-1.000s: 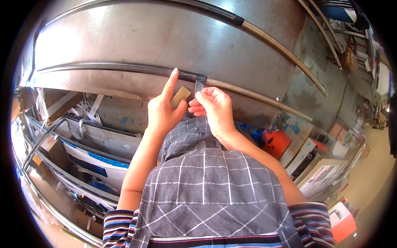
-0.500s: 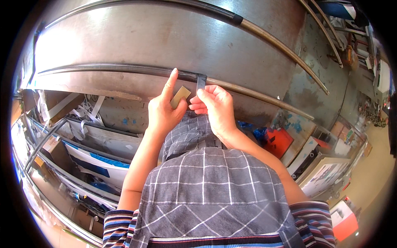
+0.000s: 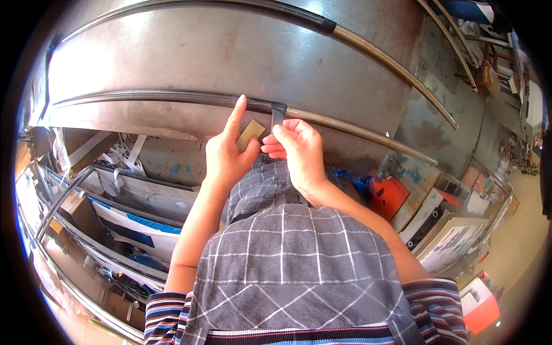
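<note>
A long thin rod runs across the near side of the metal table, with a black-covered left part (image 3: 184,97) and a bare tan-brown right part (image 3: 356,133). Where the two meet, a short dark tape-like strip (image 3: 277,117) hangs down toward me. The thumb and fingers of my right hand (image 3: 302,150) pinch its lower end. Left of it, my left hand (image 3: 225,155) keeps a small flat yellowish rectangular piece (image 3: 250,132) between thumb and curled fingers. Its index finger is stretched out, the tip against the black part of the rod.
A second rod (image 3: 379,54), half black and half tan, lies farther back on the metal tabletop (image 3: 230,54). Below the table edge at left stands a rack (image 3: 109,172) with sheets and white strips. An orange-red item (image 3: 386,195) and leaning boards (image 3: 451,238) are at right.
My right hand has shifted slightly left, and the strip in its pinch now hangs straighter and a little farther left. My left hand stays nearly still.
</note>
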Demonstrator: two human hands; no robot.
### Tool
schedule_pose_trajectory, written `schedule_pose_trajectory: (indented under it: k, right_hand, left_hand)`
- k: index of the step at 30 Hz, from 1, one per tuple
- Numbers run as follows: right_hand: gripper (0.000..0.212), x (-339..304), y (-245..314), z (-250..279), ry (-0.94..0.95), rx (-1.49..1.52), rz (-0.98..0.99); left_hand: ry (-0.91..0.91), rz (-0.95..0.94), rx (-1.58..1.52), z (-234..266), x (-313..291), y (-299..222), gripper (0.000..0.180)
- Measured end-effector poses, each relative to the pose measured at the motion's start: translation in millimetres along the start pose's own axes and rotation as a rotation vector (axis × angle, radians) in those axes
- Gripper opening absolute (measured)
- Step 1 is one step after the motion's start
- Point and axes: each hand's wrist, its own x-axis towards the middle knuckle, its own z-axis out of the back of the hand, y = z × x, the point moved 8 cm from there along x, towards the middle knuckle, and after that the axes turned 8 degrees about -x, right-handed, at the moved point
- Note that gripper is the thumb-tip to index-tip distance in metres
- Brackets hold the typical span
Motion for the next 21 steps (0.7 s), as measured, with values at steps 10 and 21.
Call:
schedule_pose_trajectory:
  k: [10, 21]
  right_hand:
    - [0.016, 0.3, 0.3, -4.4, -0.053, 0.050, 0.067]
    - [0.016, -1.1, -0.8, -4.3, -0.012, -0.055, -0.022]
  left_hand:
    - [0.000, 0.012, -0.022, 4.5, 0.8, 1.6, 0.078]
    - [0.006, 0.015, -0.008, 9.8, 0.7, 4.8, 0.079]
